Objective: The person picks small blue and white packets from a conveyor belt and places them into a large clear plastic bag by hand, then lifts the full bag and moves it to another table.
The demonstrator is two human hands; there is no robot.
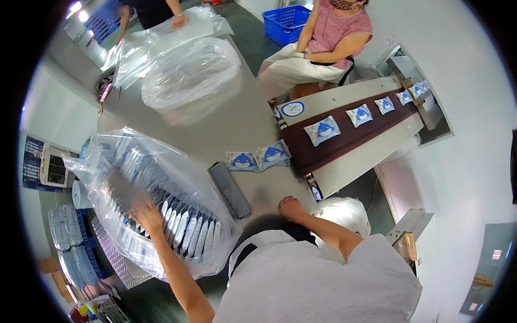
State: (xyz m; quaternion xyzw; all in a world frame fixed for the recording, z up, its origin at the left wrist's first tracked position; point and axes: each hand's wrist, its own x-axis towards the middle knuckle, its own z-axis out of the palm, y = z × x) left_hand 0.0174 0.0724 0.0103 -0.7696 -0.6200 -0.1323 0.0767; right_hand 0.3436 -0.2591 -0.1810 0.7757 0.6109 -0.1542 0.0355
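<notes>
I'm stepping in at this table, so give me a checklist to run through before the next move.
1. Packets in the clear bag standing in rows: ok.
2. Left hand gripping a packet: cannot tell; it is at the rows, but blurred.
3. Right hand free: cannot tell; at the table's edge, nothing showing in it.
4. Space between the bag and the two loose packets clear: not ok; a grey block lies there.
5. Belt clear: not ok; several packets lie along it.

Dark green floor (245, 29) shows beyond your grey table (215, 132); a white wall (460, 75) stands to your right; bright lights (82, 15) shine at the far left.
</notes>
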